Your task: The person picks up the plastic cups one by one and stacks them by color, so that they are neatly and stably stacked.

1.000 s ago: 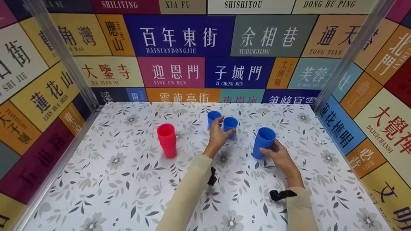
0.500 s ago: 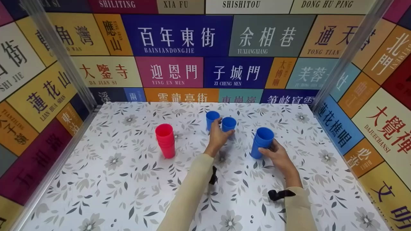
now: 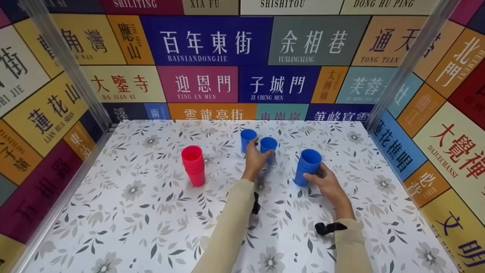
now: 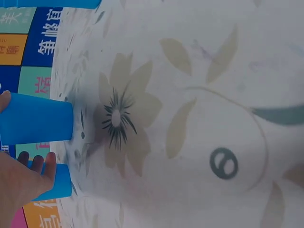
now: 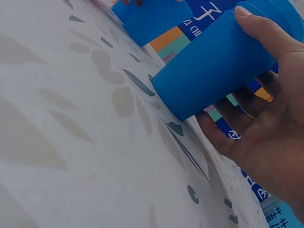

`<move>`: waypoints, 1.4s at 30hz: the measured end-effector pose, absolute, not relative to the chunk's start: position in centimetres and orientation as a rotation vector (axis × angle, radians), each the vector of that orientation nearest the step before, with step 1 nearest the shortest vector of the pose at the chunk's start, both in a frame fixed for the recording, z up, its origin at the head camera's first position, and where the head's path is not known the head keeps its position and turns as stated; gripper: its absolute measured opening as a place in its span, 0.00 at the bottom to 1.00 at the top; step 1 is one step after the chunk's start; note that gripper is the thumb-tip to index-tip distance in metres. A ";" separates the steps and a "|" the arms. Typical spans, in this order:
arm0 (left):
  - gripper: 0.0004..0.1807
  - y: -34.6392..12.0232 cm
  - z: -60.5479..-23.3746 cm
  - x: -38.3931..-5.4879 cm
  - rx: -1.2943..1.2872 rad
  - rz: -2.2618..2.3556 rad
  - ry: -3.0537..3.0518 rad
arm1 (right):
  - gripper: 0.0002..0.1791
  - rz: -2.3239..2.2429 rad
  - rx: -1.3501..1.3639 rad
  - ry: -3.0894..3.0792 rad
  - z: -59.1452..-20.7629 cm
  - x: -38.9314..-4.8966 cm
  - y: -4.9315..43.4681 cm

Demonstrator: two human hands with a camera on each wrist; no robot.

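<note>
My right hand (image 3: 327,180) grips a stack of nested blue cups (image 3: 307,163), which stands upright on the table; in the right wrist view the thumb (image 5: 256,21) lies along its side, fingers behind. Further left, my left hand (image 3: 254,161) is between two blue cups, its fingers loosely bent. Its thumb is right at the side of the nearer blue cup (image 3: 269,143). The other fingers (image 4: 49,166) show in the gap and overlap the farther blue cup (image 3: 248,135). In the left wrist view, space shows between those fingers and the nearer cup (image 4: 40,119).
A stack of red cups (image 3: 193,165) stands to the left on the table (image 3: 151,227), which has a leaf-and-flower cover. Sign-patterned walls (image 3: 204,41) rise at the back and both sides. A black strap end (image 3: 329,228) sticks out at the right wrist.
The whole head view has drifted slightly, so everything sits a little further left. Both hands keep nearly the same positions beside the cups.
</note>
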State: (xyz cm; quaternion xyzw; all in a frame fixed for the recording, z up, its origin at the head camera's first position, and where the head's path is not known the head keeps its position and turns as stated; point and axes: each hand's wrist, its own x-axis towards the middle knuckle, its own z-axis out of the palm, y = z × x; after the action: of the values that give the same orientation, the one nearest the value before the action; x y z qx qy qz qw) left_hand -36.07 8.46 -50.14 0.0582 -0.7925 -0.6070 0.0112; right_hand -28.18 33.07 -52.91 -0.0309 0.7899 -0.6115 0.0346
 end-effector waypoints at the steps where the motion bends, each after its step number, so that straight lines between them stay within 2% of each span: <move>1: 0.42 8.5 -50.1 -36.1 0.178 -1.893 -2.464 | 0.46 -1.886 -0.100 2.427 -52.9 -28.2 33.1; 13: 0.39 9.0 -50.4 -36.3 0.046 -1.837 -2.479 | 0.48 -1.891 -0.079 2.396 -53.1 -28.2 33.2; 23: 0.37 8.8 -50.0 -36.0 0.039 -1.882 -2.464 | 0.48 -1.887 -0.070 2.396 -52.9 -28.2 32.9; 36: 0.37 9.3 -47.8 -35.1 -0.060 -1.897 -2.429 | 0.47 -1.877 -0.061 2.414 -53.0 -28.1 33.0; 42: 0.38 9.2 -46.3 -34.5 -0.191 -1.846 -2.414 | 0.48 -1.873 -0.068 2.394 -52.8 -28.1 33.0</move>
State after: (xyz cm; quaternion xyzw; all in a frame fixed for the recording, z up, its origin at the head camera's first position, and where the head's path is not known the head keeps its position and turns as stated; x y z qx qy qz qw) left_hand -34.52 9.22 -46.35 -0.0626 -0.7920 -0.6054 0.0482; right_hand -28.07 32.99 -52.77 -0.0223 0.7863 -0.6153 0.0506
